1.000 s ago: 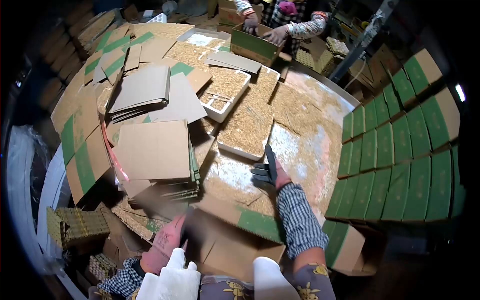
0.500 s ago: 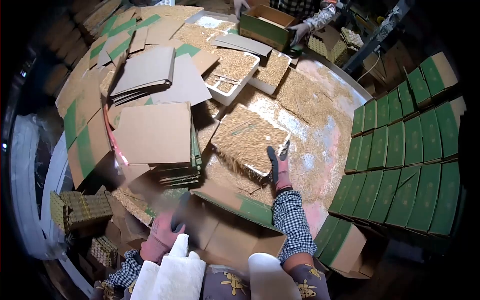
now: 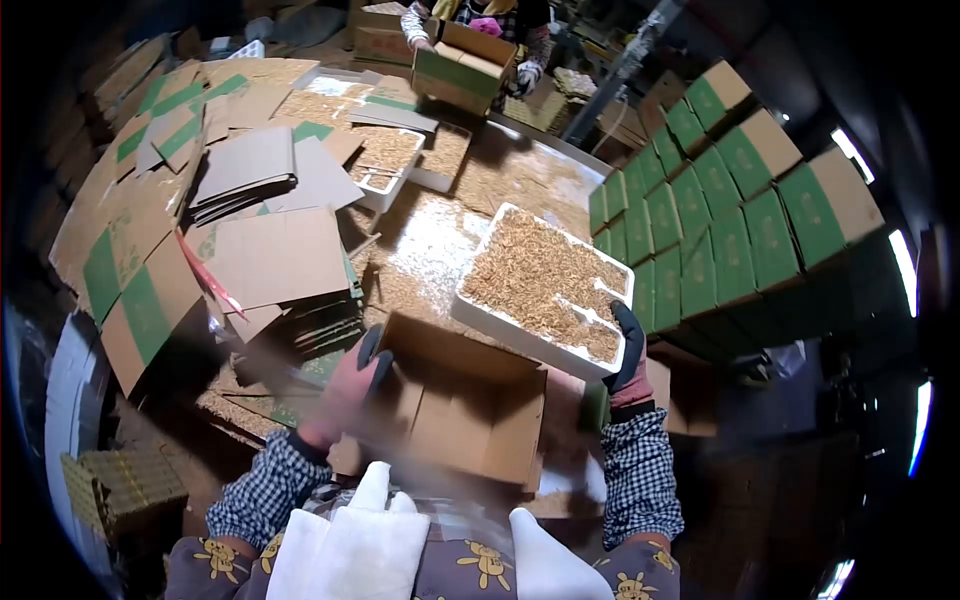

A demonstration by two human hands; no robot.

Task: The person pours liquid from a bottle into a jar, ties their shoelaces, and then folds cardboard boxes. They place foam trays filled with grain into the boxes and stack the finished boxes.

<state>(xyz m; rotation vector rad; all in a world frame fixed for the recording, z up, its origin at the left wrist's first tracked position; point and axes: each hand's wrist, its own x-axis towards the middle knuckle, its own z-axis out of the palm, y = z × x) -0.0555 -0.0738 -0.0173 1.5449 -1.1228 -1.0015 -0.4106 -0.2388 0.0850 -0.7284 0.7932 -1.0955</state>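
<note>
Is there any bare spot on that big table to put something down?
Barely. One patch of table with thin husk litter lies between the cardboard sheets and the white tray held in the right hand. Elsewhere trays, cardboard and green boxes crowd it.

Right hand (image 3: pixel 628 362) grips white tray (image 3: pixel 520 335) (husk-filled); left hand (image 3: pixel 345 392) holds open carton (image 3: pixel 470 410).

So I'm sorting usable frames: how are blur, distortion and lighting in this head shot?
Head view: strong fisheye bending with dark vignetted corners; the left hand on the open carton is motion-blurred, while the right hand and white tray stay fairly sharp; glare on the table; bright window streaks at the right edge.
</note>
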